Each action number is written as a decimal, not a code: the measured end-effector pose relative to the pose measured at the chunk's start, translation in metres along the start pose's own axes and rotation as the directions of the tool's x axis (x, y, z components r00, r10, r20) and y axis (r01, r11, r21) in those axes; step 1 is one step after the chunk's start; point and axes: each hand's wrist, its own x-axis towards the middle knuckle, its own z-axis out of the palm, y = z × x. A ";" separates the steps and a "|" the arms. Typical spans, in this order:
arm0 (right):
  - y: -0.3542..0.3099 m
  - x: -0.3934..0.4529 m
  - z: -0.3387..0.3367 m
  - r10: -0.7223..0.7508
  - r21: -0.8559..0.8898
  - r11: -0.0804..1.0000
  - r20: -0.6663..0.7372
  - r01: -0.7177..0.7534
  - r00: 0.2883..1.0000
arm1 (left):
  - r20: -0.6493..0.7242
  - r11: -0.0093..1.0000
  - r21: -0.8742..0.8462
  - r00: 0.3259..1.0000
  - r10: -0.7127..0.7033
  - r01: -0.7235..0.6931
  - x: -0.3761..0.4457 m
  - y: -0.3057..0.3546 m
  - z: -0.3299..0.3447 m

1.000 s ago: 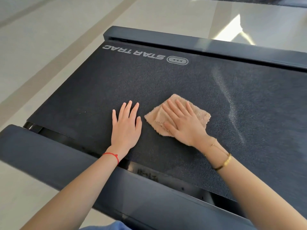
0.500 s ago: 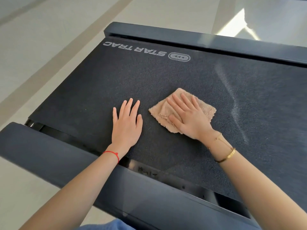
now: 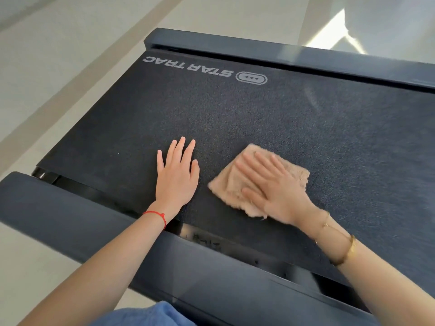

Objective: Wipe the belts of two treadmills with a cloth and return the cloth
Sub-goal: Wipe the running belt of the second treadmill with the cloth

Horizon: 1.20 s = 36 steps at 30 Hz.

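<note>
The dark textured treadmill belt [image 3: 235, 118] fills the view, with a "STAR TRAC" logo printed near its far edge. A fluffy beige cloth [image 3: 223, 187] lies on the belt right of centre. My right hand [image 3: 270, 187] presses flat on the cloth with fingers spread, slightly blurred by motion. My left hand [image 3: 176, 177] rests flat on the bare belt just left of the cloth, fingers apart, holding nothing. A faint pale streak [image 3: 313, 100] crosses the belt to the far right.
A dark side rail [image 3: 70, 220] runs between me and the belt, under both forearms. A second rail [image 3: 259, 52] borders the far side. Pale tiled floor [image 3: 58, 55] lies beyond, with a bright light reflection at the upper right. Blue clothing [image 3: 146, 314] shows at the bottom edge.
My right hand has slid the cloth to the right and then back toward me along the belt. My left hand has stayed planted in the same spot.
</note>
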 end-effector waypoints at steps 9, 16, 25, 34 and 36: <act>-0.030 -0.021 0.003 0.011 0.021 1.000 0.013 -0.011 1.000 | 0.005 1.000 -0.003 1.000 0.000 0.000 0.000 0.000 0.000; -0.017 -0.068 0.007 0.065 0.072 0.995 -0.027 -0.063 0.998 | 0.011 1.000 0.003 1.000 -0.005 0.005 -0.001 0.001 0.000; 0.019 -0.040 -0.008 0.369 0.009 0.929 -0.025 -0.369 0.929 | 0.014 1.000 0.008 1.000 -0.007 0.007 -0.001 0.002 0.000; -0.010 -0.074 0.006 0.062 0.075 0.995 -0.003 -0.061 0.998 | 0.011 1.000 0.029 1.000 -0.004 0.003 0.000 0.001 0.002; 0.005 -0.052 0.003 0.146 0.060 0.988 -0.030 -0.144 0.989 | 0.015 0.999 0.043 1.000 -0.003 0.003 0.000 0.001 0.002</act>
